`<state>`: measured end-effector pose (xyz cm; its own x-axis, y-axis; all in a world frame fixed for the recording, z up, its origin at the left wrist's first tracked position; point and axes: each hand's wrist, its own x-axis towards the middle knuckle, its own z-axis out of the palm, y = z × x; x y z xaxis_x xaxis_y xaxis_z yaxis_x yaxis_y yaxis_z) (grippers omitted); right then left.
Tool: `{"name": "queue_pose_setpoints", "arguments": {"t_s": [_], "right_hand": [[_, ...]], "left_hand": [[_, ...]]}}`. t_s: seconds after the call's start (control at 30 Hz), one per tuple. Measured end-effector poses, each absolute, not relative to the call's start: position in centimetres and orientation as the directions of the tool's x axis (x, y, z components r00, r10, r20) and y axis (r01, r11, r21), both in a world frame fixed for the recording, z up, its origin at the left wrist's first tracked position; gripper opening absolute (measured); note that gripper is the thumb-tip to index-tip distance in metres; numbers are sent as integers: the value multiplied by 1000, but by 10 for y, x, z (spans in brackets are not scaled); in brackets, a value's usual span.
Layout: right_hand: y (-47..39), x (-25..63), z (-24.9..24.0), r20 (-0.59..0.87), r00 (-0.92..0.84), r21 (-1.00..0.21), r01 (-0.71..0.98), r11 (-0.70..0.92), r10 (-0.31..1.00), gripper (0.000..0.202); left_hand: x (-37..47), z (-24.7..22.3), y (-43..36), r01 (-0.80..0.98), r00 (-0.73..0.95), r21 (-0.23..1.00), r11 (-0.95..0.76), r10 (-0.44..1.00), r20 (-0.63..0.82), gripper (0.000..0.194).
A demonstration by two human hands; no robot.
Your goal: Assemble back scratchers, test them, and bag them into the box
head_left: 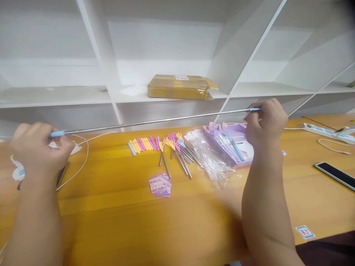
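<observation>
Left hand (41, 147) and right hand (265, 120) clamped a blue-ended silver metal rod (166, 120) (seemingly extended); colourful claw-headed metal sticks (183, 163) lay short toward the wooden bench's (116, 218) rear edge.

Wht. shelf (102, 55) at back, w/ taped brown box (177, 88) in ctr. compartment; label (182, 77) on top, flap out at R end. Table (111, 225), R side: pwr. strip (327, 132), phone (337, 176) lying flat, sq. sticker (305, 232) nr. front edge. L side: wht. cord (88, 152), curved.
</observation>
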<state>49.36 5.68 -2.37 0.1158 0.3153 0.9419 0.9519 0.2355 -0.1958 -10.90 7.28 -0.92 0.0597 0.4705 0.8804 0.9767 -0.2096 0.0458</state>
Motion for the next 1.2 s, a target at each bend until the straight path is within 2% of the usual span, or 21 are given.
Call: {"name": "queue_pose_setpoints", "arguments": {"t_s": [0.27,0.5,0.77,1.03,1.2], "right_hand": [[56,491,-23,943,101,-187,949,253,317,13],[54,491,-22,942,124,-205,948,243,311,12],[47,490,-19,919,120,-219,947,234,375,8],[53,456,-24,856,-100,-100,930,353,507,6],[56,450,-27,822,-149,-77,927,367,550,10]], "left_hand": [[-110,-13,76,983,54,41,-179,497,866,18],[-107,-13,74,967,96,15,-253,421,902,16],[-88,-8,68,972,98,33,-233,526,845,17],[-55,-19,65,977,156,-41,-209,573,804,24],[-61,-12,59,964,235,-94,-247,639,732,32]]}}
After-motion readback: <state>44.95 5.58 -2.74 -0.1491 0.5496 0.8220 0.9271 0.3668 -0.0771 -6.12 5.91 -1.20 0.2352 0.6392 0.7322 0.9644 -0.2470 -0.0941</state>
